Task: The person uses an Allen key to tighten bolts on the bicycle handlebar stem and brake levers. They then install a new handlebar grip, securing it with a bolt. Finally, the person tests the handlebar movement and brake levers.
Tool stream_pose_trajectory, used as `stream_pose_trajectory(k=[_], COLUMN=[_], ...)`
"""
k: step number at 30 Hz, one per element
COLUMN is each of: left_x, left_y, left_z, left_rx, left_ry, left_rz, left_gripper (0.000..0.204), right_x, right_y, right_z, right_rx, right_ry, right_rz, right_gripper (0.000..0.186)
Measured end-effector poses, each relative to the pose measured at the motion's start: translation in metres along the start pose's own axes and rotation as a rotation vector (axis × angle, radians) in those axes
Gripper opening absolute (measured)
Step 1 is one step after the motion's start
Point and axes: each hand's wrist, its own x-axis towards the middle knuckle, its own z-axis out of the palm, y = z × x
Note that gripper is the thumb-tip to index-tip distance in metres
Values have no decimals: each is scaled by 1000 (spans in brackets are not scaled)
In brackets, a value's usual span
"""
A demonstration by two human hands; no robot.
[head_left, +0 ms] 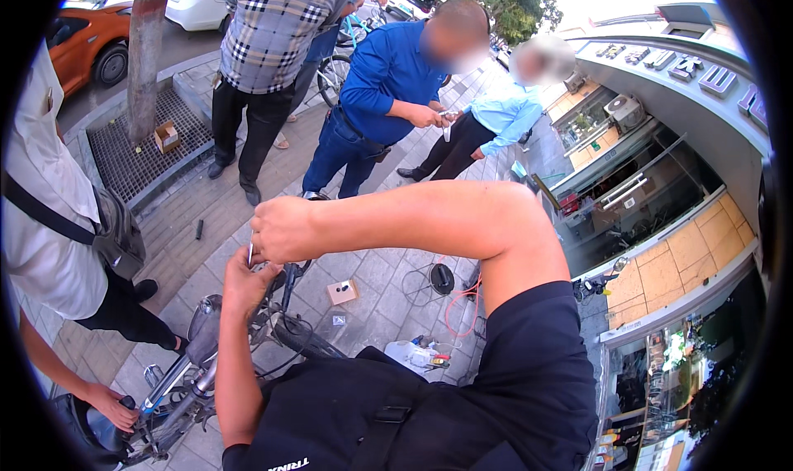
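My left hand (244, 284) is raised in front of me, its fingers pinched on a thin silver metal piece (250, 253) whose kind I cannot make out. Just above it, my right hand (285, 228) is curled closed against the upper end of that piece, with the arm bent across at chest height. What the right fingers hold is mostly hidden. Beneath both hands stands a bicycle (198, 392) with a dark bag-like cover (205, 330) and a black tyre (301, 335). Another person's hand (111, 408) rests on a black part at its lower left.
On the paving lie an open cardboard box (343, 292), a small packet (339, 321), a black round object (442, 279), an orange hose (459, 309) and several tools (431, 355). People stand at left and ahead. A tree trunk (147, 58) rises from a grate (124, 161); shopfronts line the right.
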Motion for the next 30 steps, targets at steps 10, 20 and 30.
stream_pose_trajectory(k=[10, 20, 30], left_x=[-4, -5, -14], left_y=[6, -11, -3], left_z=[2, 0, 5], left_rx=[24, 114, 223], left_ry=[15, 20, 31], left_rz=[34, 6, 21], left_gripper=[35, 35, 32], right_x=[8, 3, -6], right_y=[3, 0, -29], right_z=[-10, -21, 12], right_rx=[-146, 399, 988], right_ry=[-65, -168, 18], right_rz=[-78, 333, 1051], right_gripper=[19, 36, 61])
